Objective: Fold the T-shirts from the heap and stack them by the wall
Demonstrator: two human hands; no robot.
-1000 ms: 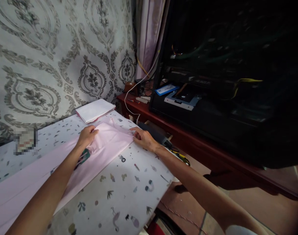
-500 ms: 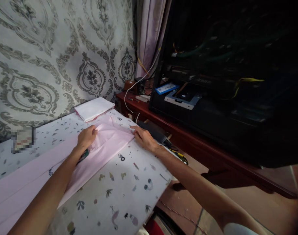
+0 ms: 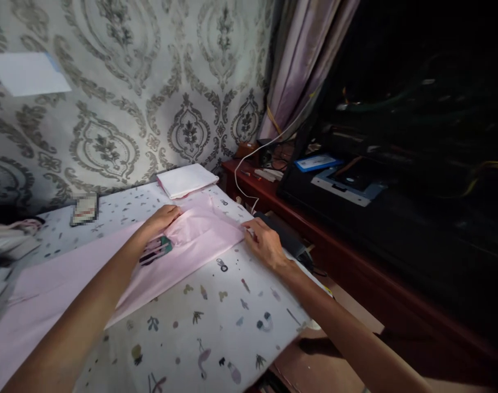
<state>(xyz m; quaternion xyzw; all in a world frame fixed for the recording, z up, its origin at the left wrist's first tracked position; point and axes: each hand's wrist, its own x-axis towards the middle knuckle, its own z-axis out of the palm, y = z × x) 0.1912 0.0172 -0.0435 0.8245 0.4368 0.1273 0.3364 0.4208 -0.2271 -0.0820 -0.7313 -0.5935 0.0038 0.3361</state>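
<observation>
A pink T-shirt lies stretched along the bed-like surface, with a dark green and pink printed picture partly under my left forearm. My left hand is closed on the cloth near its far edge, its fingertips partly hidden. At the right end, my right hand pinches the shirt's corner between thumb and fingers. Between both hands the fabric is creased and bunched. Behind them sits a folded white cloth with a reddish edge.
The white patterned sheet covers the surface. A blurred-out small object lies near the wall, with piled items at far left. A red-brown wooden stand holds an open dark computer case; a white cable hangs beside it.
The view has swung left, showing the piled items and a white sheet on the wall. My left hand lies flatter on the cloth, and more of the print shows. My right hand keeps the corner.
</observation>
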